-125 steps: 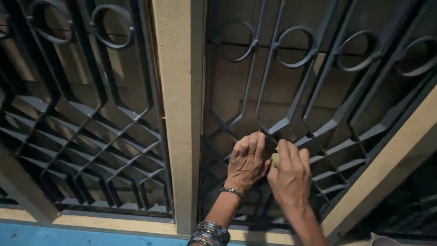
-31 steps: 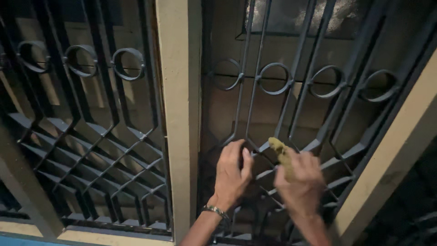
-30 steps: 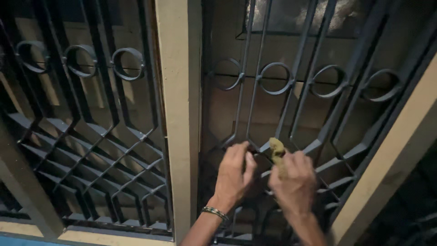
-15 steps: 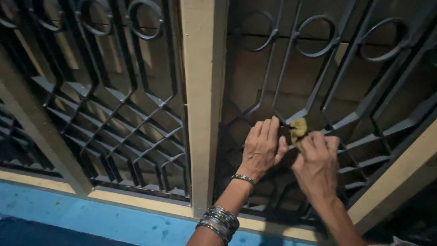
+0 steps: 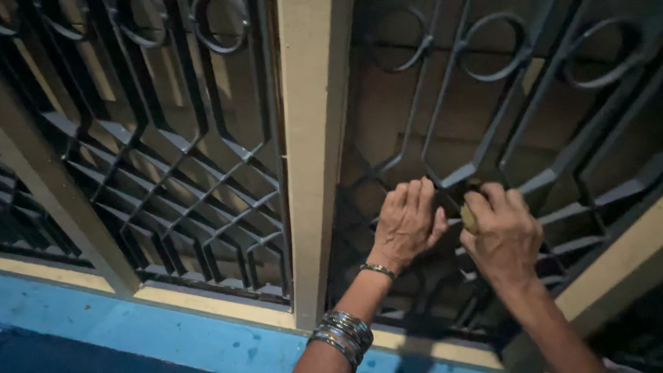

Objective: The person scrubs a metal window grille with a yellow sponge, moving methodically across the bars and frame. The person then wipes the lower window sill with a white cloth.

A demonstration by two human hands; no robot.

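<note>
A: Fingers first. What has changed from half a second ago?

B: The right hand [image 5: 503,235] is now curled tighter, its fingers clamped on a small yellowish pad [image 5: 468,217] that showed above the knuckles before and is now mostly hidden. The left hand [image 5: 409,222] stays flat, fingers together, pressed on the grille [image 5: 483,124] just left of the pad.

A: The pad's axis?

B: Too little of it shows to tell. It sits against a slanted bar at mid-grille, between the two hands.

A: Wrists outward?

B: Bangles [image 5: 343,334] ring the left forearm. A cream post [image 5: 311,159] divides this grille from a second one at left; a blue ledge [image 5: 138,331] runs along the near edge. The light is dim.
</note>
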